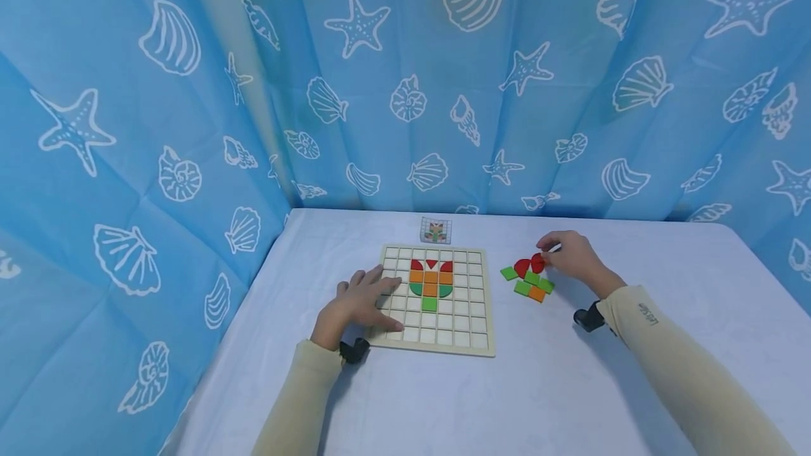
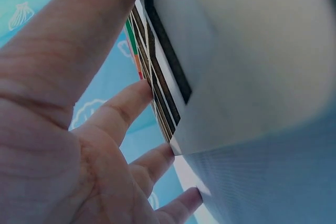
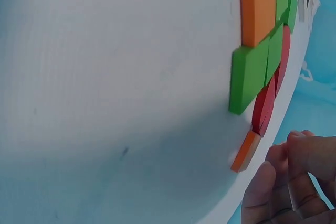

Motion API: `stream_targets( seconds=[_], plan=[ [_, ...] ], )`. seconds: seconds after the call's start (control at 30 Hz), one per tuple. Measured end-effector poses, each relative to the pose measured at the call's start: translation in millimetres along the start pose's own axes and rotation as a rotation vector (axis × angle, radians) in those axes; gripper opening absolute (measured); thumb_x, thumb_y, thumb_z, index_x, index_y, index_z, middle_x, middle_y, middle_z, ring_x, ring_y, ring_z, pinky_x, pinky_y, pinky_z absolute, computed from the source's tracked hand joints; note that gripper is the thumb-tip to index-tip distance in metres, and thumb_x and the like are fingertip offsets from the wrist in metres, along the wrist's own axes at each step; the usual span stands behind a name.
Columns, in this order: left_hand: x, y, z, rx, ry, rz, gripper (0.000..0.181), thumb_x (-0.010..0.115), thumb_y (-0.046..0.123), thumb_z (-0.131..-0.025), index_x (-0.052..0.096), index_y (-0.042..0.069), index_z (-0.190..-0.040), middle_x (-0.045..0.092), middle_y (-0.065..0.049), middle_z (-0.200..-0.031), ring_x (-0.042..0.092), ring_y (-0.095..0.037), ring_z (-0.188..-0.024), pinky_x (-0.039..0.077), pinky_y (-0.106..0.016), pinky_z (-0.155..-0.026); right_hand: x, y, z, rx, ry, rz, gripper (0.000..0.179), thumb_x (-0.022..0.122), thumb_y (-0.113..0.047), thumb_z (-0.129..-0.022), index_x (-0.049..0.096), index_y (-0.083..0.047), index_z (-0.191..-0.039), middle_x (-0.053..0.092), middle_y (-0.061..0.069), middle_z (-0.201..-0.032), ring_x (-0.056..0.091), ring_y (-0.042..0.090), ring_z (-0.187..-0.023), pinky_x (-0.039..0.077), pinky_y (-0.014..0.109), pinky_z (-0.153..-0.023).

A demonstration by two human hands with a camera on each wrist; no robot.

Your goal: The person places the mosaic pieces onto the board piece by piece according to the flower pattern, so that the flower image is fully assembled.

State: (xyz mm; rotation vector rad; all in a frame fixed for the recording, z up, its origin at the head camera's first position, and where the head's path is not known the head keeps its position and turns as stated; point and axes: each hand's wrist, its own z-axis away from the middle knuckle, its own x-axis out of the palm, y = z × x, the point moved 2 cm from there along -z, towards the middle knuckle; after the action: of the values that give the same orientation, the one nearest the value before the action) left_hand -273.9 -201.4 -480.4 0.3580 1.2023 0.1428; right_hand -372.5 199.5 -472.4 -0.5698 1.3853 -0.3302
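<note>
My left hand (image 1: 364, 299) rests with spread fingers over the left side of a wooden grid board (image 1: 443, 348). On the board, red, orange and green tiles form a flower-like figure, with a red triangle (image 1: 431, 264) at the top and a light green square tile (image 1: 429, 304) at the bottom. My right hand (image 1: 573, 257) hovers at the loose tiles, fingers loosely bent beside a red rounded tile (image 1: 537, 263). In the right wrist view, an orange tile (image 3: 245, 151) lies near its fingertips; no tile shows between them.
Right of the board lie loose green tiles (image 1: 509, 273), an orange tile (image 1: 536, 294) and another red rounded tile (image 1: 522, 268). A small picture card (image 1: 436, 231) with a similar figure lies behind the board. A blue shell-patterned curtain (image 1: 405, 90) borders the white-covered table (image 1: 456, 407).
</note>
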Motion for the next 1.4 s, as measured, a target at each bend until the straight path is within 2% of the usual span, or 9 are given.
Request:
stream_targets(
  seconds=[0.33, 0.47, 0.6, 0.77, 1.17, 1.33, 1.4],
  plan=[
    [-0.2, -0.7, -1.1, 0.016, -0.002, -0.008, 0.093, 0.081, 0.058, -0.072, 0.04, 0.034, -0.151, 0.017, -0.006, -0.166, 0.014, -0.038, -0.15, 0.015, -0.064, -0.117, 2, 4, 1.4, 0.007, -0.013, -0.016, 0.028, 0.065, -0.009, -0.093, 0.065, 0.0, -0.119, 0.063, 0.022, -0.116, 0.058, 0.037, -0.105, 0.057, 0.043, -0.086],
    [-0.2, -0.9, -0.5, 0.019, -0.001, -0.006, 0.093, 0.081, 0.058, -0.072, 0.04, 0.033, -0.151, 0.017, -0.006, -0.166, 0.014, -0.038, -0.15, 0.016, -0.064, -0.117, 4, 4, 3.1, 0.001, -0.053, -0.025, 0.024, 0.066, -0.01, -0.093, 0.068, -0.001, -0.115, 0.066, 0.018, -0.109, 0.059, 0.034, -0.101, 0.056, 0.039, -0.082],
    [-0.2, -2.2, 0.2, 0.013, 0.002, -0.004, 0.093, 0.081, 0.058, -0.071, 0.039, 0.034, -0.151, 0.017, -0.006, -0.166, 0.014, -0.037, -0.15, 0.016, -0.064, -0.117, 10, 7, 4.1, -0.019, -0.091, -0.024, 0.023, 0.068, -0.011, -0.092, 0.07, -0.002, -0.113, 0.068, 0.018, -0.109, 0.059, 0.035, -0.103, 0.057, 0.04, -0.084],
    [0.2, -3.9, -0.4, 0.01, 0.0, -0.004, 0.093, 0.081, 0.058, -0.072, 0.039, 0.034, -0.151, 0.017, -0.006, -0.166, 0.014, -0.038, -0.151, 0.015, -0.064, -0.117, 16, 4, 5.7, -0.046, -0.075, 0.003, 0.025, 0.069, -0.012, -0.091, 0.069, -0.002, -0.114, 0.068, 0.019, -0.112, 0.06, 0.035, -0.105, 0.056, 0.045, -0.088],
    [-0.8, -2.9, -1.6, 0.022, 0.0, 0.015, 0.093, 0.082, 0.057, -0.071, 0.04, 0.034, -0.151, 0.018, -0.006, -0.166, 0.013, -0.038, -0.151, 0.013, -0.065, -0.118, 18, -4, 4.9, -0.099, -0.025, 0.018, 0.019, 0.069, -0.013, -0.092, 0.071, -0.004, -0.109, 0.069, 0.016, -0.107, 0.061, 0.032, -0.098, 0.057, 0.044, -0.085],
    [-0.5, -2.1, -2.4, 0.015, -0.003, 0.005, 0.093, 0.082, 0.058, -0.071, 0.04, 0.033, -0.151, 0.018, -0.006, -0.166, 0.014, -0.038, -0.151, 0.014, -0.064, -0.118, 24, -12, 5.2, -0.118, -0.058, 0.013, 0.019, 0.071, -0.011, -0.09, 0.072, -0.004, -0.107, 0.07, 0.015, -0.104, 0.061, 0.03, -0.094, 0.058, 0.041, -0.083],
    [-0.4, -1.7, -2.4, 0.012, -0.006, 0.005, 0.093, 0.082, 0.057, -0.071, 0.04, 0.033, -0.151, 0.018, -0.006, -0.166, 0.014, -0.038, -0.151, 0.014, -0.064, -0.118, 27, -15, 4.9, -0.101, -0.07, 0.024, 0.019, 0.072, -0.012, -0.09, 0.072, -0.005, -0.107, 0.07, 0.013, -0.103, 0.061, 0.027, -0.092, 0.058, 0.039, -0.082]
  ],
)
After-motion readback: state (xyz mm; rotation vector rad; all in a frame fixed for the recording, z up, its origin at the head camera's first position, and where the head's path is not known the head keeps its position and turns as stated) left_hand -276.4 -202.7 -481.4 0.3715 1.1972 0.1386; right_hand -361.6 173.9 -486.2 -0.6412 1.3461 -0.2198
